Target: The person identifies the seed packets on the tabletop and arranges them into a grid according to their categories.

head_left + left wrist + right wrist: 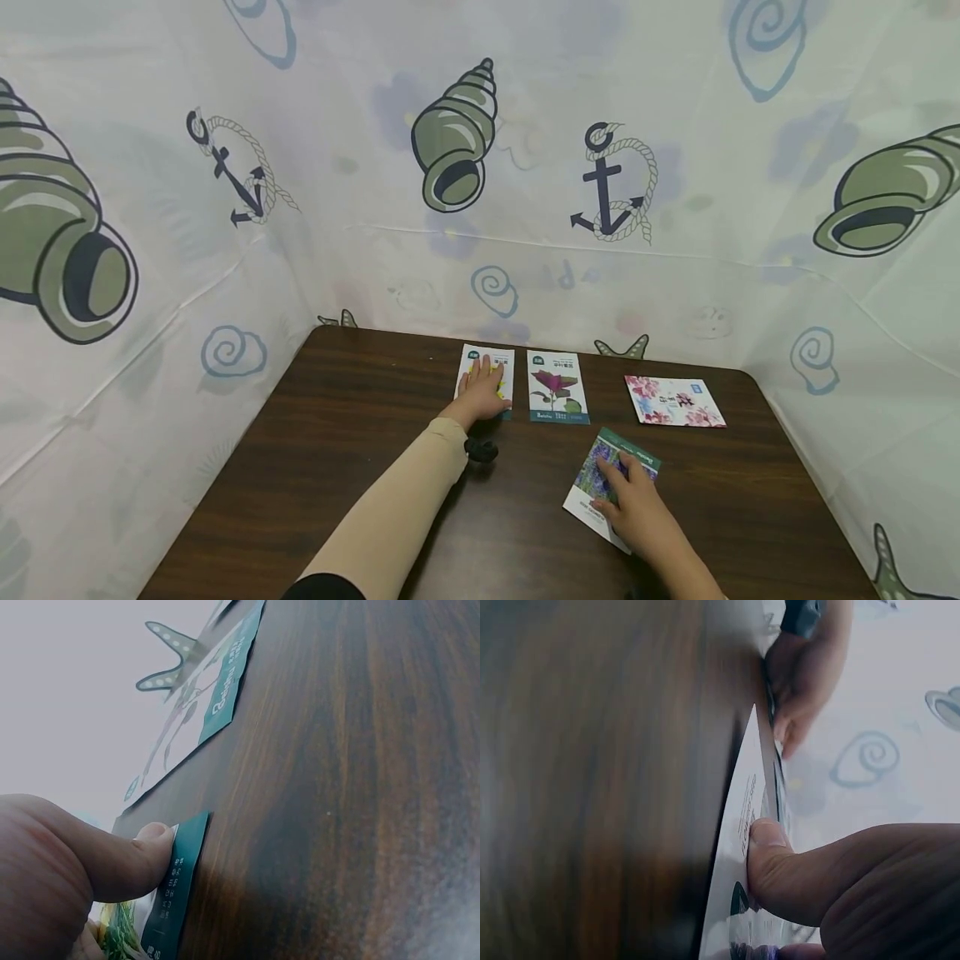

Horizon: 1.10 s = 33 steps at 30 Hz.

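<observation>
In the head view my left hand [482,393] rests with spread fingers on a white and teal flower seed packet [470,358] at the back of the table. The left wrist view shows its thumb on the teal band of that packet [181,877], by a picture of yellow petals. My right hand [637,508] lies over a seed packet with purple flowers [587,502], nearer the front and set at a slant. Its fingers and thumb touch the printed face; the right wrist view has the thumb pressing on the white part [735,817].
A packet with a magenta flower [555,387] lies just right of my left hand. Farther right is a sideways packet with pink blossoms [675,402]. The dark wooden table [337,433] is bordered by a white curtain [360,275] printed with shells and anchors.
</observation>
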Each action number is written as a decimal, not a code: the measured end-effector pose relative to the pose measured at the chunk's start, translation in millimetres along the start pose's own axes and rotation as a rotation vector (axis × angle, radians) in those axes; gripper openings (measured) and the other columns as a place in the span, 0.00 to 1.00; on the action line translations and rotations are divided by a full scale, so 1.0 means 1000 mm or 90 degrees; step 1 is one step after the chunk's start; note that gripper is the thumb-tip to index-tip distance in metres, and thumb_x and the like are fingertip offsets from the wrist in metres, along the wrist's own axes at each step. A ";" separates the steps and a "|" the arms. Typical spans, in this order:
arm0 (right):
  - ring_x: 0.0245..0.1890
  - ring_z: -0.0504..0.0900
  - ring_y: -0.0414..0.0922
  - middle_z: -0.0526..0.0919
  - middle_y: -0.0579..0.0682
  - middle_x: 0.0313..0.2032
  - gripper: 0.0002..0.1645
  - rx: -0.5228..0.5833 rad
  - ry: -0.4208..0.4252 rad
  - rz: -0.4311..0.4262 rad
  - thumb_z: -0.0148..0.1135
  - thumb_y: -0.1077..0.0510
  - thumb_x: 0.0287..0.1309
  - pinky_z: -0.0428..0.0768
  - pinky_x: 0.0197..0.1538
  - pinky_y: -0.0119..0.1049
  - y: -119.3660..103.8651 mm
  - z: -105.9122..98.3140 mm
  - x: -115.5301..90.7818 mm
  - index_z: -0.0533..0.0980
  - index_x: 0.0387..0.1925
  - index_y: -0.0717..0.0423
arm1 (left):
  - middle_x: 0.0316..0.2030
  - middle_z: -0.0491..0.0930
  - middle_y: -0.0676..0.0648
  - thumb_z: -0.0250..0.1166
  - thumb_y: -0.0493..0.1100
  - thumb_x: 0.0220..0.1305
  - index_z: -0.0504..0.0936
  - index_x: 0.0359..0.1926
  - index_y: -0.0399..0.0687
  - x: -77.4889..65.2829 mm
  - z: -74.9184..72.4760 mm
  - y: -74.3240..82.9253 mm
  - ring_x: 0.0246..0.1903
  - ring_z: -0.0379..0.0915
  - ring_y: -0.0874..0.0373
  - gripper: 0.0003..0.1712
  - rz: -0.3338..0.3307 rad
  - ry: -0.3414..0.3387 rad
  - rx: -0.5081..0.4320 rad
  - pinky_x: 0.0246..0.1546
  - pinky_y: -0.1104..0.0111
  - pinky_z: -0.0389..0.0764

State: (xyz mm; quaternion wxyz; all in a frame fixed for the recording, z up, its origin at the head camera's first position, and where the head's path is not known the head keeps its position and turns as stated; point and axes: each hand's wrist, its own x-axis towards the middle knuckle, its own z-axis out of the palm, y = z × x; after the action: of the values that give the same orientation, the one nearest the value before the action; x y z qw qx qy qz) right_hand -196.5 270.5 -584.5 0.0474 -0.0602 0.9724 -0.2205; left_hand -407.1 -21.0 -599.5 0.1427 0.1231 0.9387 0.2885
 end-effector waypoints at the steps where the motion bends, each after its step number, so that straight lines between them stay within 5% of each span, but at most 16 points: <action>1: 0.77 0.65 0.78 0.62 0.75 0.78 0.44 -0.003 0.003 -0.009 0.77 0.50 0.68 0.73 0.71 0.74 -0.003 0.002 0.000 0.71 0.79 0.54 | 0.89 0.28 0.43 0.69 0.52 0.78 0.48 0.90 0.54 0.000 0.000 0.000 0.89 0.17 0.44 0.52 0.000 0.000 0.003 0.87 0.43 0.28; 33: 0.77 0.71 0.68 0.68 0.71 0.76 0.43 -0.038 0.001 -0.205 0.78 0.48 0.67 0.77 0.73 0.62 -0.082 0.037 0.011 0.74 0.77 0.57 | 0.89 0.26 0.43 0.68 0.52 0.79 0.45 0.90 0.54 0.000 0.000 0.001 0.88 0.16 0.44 0.53 0.000 -0.005 0.018 0.87 0.43 0.26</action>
State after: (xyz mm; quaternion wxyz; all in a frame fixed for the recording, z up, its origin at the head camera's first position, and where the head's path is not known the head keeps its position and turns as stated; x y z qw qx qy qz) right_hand -195.6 180.1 -582.7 0.0088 -0.2166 0.9563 -0.1962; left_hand -406.9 -20.4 -598.5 0.1448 0.1265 0.9420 0.2750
